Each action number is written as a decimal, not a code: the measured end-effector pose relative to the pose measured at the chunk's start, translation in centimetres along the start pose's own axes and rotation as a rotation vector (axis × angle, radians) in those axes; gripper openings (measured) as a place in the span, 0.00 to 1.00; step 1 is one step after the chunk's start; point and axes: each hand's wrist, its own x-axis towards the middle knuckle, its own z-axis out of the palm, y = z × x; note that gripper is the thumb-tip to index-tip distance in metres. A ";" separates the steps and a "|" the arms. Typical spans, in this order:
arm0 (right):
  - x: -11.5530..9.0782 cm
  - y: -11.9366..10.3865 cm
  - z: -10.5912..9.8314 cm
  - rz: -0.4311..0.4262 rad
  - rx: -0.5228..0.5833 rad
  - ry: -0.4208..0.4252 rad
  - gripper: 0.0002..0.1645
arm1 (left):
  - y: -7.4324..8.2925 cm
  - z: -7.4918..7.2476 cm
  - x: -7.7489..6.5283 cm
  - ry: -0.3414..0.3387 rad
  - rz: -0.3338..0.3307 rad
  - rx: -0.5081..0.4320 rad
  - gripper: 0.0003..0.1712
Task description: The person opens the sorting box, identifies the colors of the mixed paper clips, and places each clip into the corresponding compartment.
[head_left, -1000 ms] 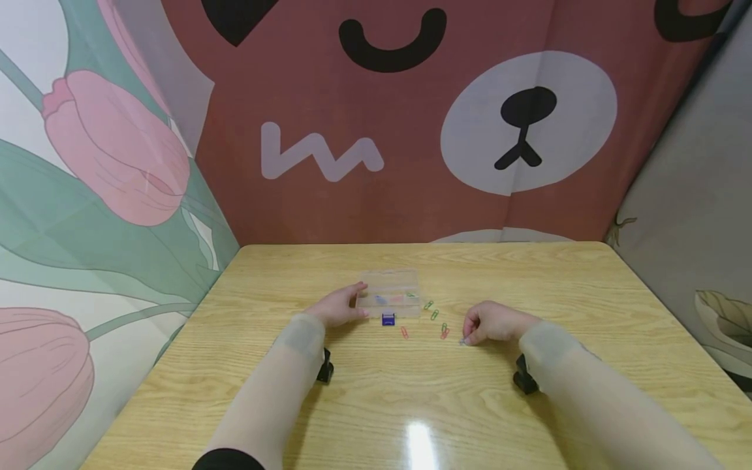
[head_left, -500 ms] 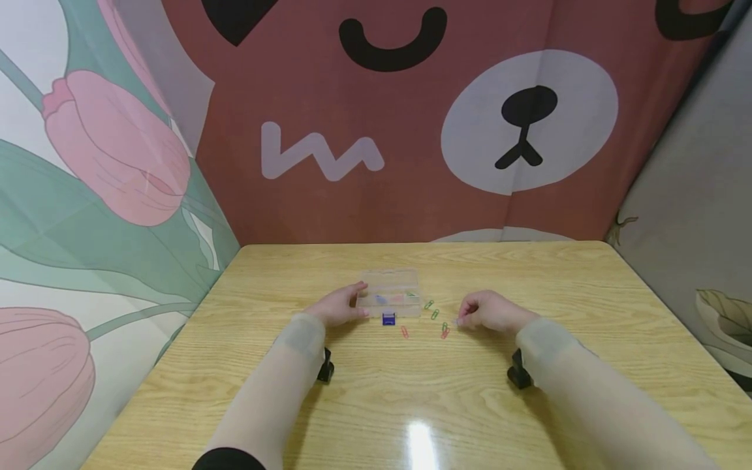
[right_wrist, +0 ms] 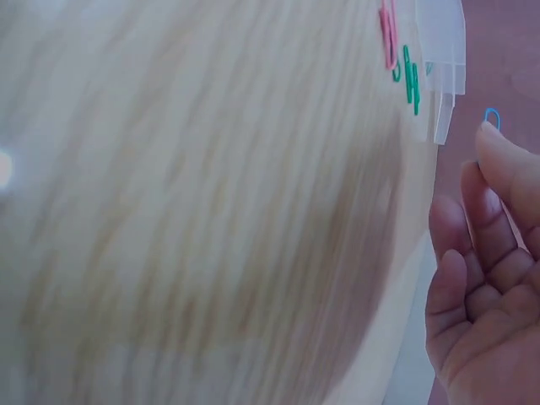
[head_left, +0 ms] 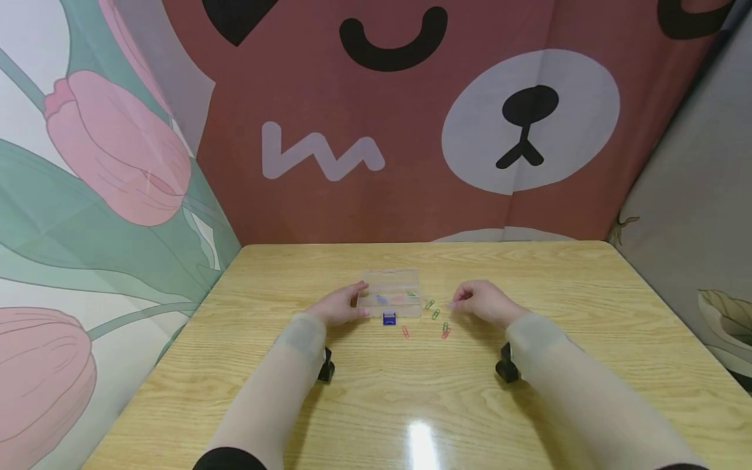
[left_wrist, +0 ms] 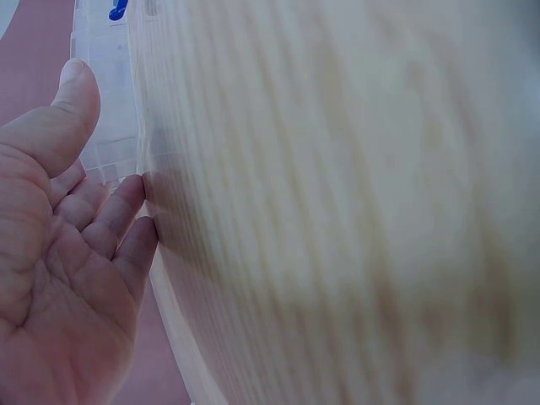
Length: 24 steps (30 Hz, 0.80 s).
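My left hand (head_left: 339, 305) holds the left end of a clear plastic box (head_left: 405, 312), thumb at the near side and a finger on the far side. Through its wall show blue, red and green pieces, and a blue latch (head_left: 389, 319) sits at its front. My right hand (head_left: 484, 303) is raised just right of the box, pinching a light-blue paper clip (right_wrist: 498, 119) between thumb and index finger. Only the clip's looped end shows. Between box and right hand lie green paper clips (head_left: 435, 314), with a red paper clip (head_left: 446, 333) nearer me.
Another red paper clip (head_left: 405, 332) lies in front of the box. The wooden table (head_left: 376, 385) extends to a printed curtain (head_left: 352, 209) at the back. Fabric also hangs along the left and right sides.
My right hand has lifted the light-blue paper clip from the table and carried it left and away from me, toward the box. My left hand has stayed at the box.
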 end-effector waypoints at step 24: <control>2.1 -3.7 1.8 -0.011 -0.072 0.118 0.09 | -0.2 0.2 0.2 0.000 -0.009 0.007 0.41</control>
